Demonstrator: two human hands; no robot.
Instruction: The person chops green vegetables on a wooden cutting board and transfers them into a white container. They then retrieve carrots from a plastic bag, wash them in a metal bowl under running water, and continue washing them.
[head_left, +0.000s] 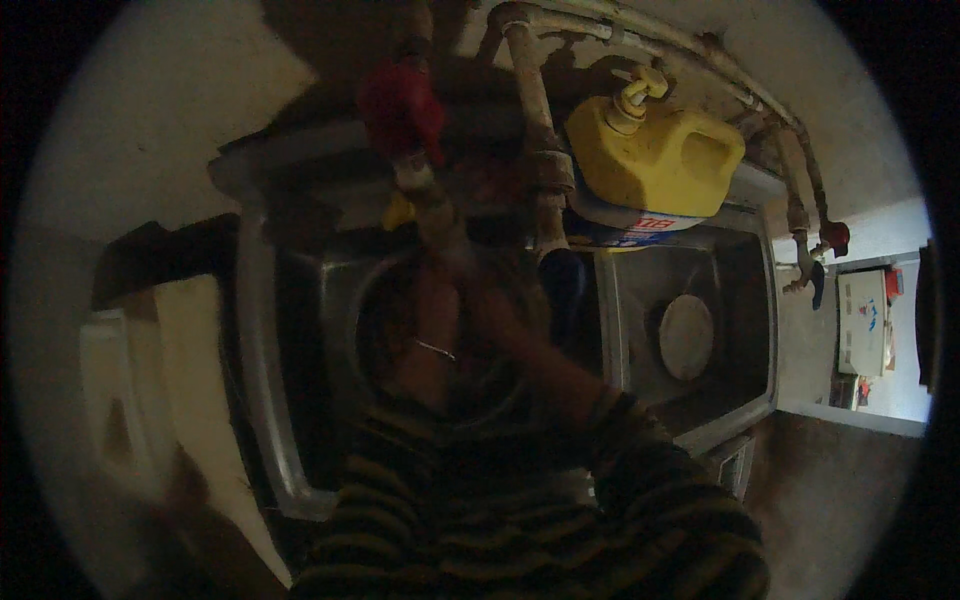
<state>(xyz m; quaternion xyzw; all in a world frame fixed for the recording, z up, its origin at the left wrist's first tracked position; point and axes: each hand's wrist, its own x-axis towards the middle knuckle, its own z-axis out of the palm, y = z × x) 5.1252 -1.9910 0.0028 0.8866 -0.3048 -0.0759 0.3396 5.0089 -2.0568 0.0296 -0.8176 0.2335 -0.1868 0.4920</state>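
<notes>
My left hand (437, 289) and my right hand (484, 289) are close together just below the end of a pipe tap (442, 225), over the left basin of a metal double sink (262, 420). A thin bracelet (435, 349) is on my left wrist. The picture is dark and blurred there, so my fingers and anything between them cannot be made out. Under my forearms is a dark round shape, perhaps a bowl, partly hidden. A red cloth or cover (401, 109) is around the upper part of the tap.
A yellow pump jug (660, 165) stands behind the sink, right of a vertical pipe (551, 172). A pale round object (686, 337) lies in the right basin. More pipes (637, 37) run along the wall to another tap (806, 262). Pale containers or boards (187, 360) are at the left.
</notes>
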